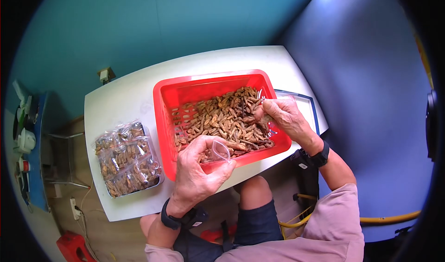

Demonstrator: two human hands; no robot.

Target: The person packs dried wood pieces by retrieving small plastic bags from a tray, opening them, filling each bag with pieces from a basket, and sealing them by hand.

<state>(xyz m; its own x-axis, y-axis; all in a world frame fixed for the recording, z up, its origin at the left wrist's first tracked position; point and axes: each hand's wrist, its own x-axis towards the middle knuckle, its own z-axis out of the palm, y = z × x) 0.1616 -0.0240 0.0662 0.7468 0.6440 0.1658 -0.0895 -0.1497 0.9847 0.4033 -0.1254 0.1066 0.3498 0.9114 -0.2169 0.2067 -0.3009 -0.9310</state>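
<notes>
A red plastic basket (169, 123) holds a heap of brown dried pods (227, 116), deepest toward its right side. Over the basket's front edge, my left hand (199, 169) is closed on a small clear zip bag (220, 151), whose mouth gapes toward the right. My right hand (282, 116) hangs over the right part of the basket. Its thumb and fingers are pinched together at the pods; what lies between them is mostly hidden.
Left of the basket, a tray (160, 181) holds several filled clear bags (127, 157) in rows. A dark-edged glass or clear lid (306, 109) lies behind my right hand. The white table (104, 201) meets a teal wall and a blue panel (371, 123).
</notes>
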